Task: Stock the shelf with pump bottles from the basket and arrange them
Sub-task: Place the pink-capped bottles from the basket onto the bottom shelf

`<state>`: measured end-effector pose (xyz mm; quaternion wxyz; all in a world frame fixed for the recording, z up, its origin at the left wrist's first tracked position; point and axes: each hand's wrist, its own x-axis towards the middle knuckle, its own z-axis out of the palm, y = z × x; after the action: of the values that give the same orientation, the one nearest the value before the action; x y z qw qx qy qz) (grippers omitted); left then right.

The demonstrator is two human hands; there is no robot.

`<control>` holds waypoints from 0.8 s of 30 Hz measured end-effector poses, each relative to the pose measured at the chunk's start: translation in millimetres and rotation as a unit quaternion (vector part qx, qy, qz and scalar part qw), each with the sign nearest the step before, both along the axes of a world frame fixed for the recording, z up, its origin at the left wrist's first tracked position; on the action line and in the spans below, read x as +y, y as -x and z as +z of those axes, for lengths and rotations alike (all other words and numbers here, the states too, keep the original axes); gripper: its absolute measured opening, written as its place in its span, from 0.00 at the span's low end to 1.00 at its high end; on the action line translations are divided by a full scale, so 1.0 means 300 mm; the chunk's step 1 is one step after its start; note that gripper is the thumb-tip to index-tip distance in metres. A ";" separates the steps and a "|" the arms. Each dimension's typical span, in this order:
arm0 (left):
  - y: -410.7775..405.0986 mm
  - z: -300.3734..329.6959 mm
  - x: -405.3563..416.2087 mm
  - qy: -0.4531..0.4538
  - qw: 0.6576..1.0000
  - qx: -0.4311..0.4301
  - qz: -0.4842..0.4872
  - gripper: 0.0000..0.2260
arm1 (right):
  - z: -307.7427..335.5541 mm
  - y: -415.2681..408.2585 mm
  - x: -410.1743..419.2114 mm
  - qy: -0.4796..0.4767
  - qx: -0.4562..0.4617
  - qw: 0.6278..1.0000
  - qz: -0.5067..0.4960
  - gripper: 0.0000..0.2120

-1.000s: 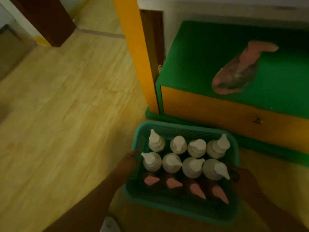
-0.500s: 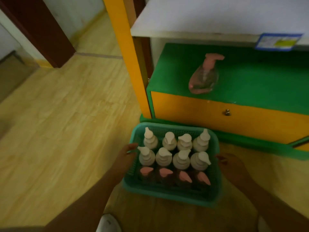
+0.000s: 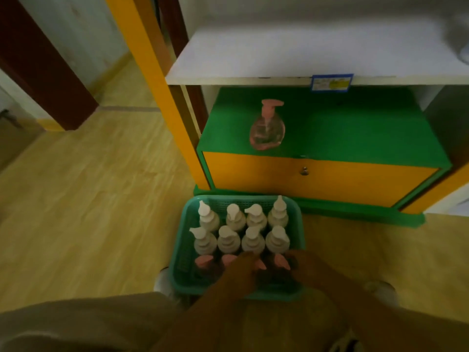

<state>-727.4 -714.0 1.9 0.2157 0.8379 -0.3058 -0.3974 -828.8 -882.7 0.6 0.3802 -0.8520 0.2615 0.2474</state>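
A teal basket (image 3: 181,252) sits on the wooden floor in front of the shelf unit. It holds two rows of white pump bottles (image 3: 228,240) and a front row of pink-capped bottles (image 3: 203,261). My left hand (image 3: 242,271) reaches into the front row over the middle pink caps. My right hand (image 3: 305,268) lies on the rightmost pink-capped bottle. The dim light hides whether either hand grips a bottle. One clear bottle with a pink pump (image 3: 267,129) stands upright on the green shelf (image 3: 355,128).
A white shelf board (image 3: 279,54) with a blue price label (image 3: 331,83) hangs over the green shelf. Below is a yellow drawer front with a knob (image 3: 304,170). A yellow post (image 3: 157,80) stands at the left, a dark door frame (image 3: 45,72) farther left.
Both hands left the basket's sides and moved inward over the front row of pink-capped bottles. The view has pulled back and up, showing more of the shelf.
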 end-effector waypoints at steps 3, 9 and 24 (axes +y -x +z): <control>-0.010 -0.081 0.006 0.018 0.998 -0.052 -0.029 0.08 | -0.091 -0.026 0.043 -0.023 -0.014 0.999 -0.036 0.22; -0.047 -0.207 -0.050 -0.040 0.975 -0.160 -0.150 0.08 | -0.207 -0.024 0.031 0.052 -0.027 0.998 0.001 0.35; -0.074 -0.099 -0.056 0.002 0.996 -0.042 -0.083 0.16 | -0.074 -0.037 0.006 0.036 -0.082 0.996 0.010 0.20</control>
<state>-705.3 -730.8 -27.7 0.1704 0.8251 -0.3840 -0.3779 -817.5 -880.9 -21.7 0.3671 -0.8852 0.2296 0.1704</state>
